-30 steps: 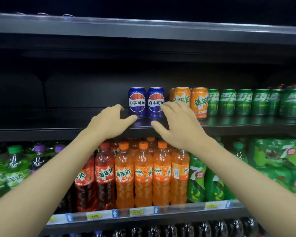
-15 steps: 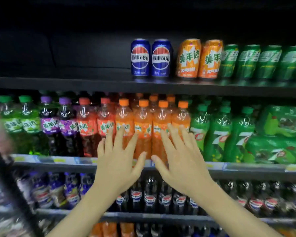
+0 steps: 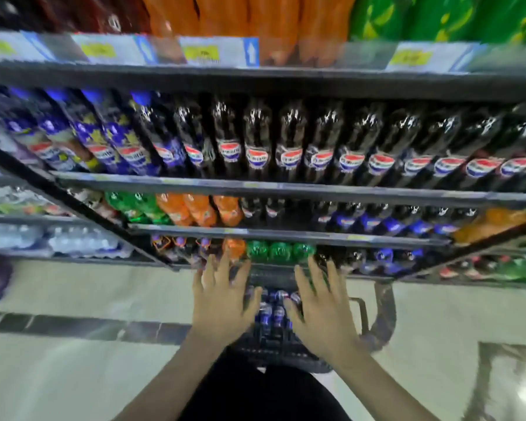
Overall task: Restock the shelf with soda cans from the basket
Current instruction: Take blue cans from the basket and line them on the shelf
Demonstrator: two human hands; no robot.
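Note:
A dark basket stands on the floor at the foot of the shelving, with several blue soda cans lying in it. My left hand hovers over the basket's left side, fingers spread and straight, holding nothing. My right hand hovers over the right side in the same way, empty. The cans show in the gap between the two hands. The can shelf higher up is out of view. The whole view is motion-blurred.
Shelves of cola bottles fill the upper view, with orange and green bottles on lower tiers. The basket's handle sticks out to the right. Pale tiled floor spreads around. Packs of water sit at the left.
My view has swung down from the can shelf to the floor. Both hands have dropped from the shelf front to just above the basket, staying open and empty.

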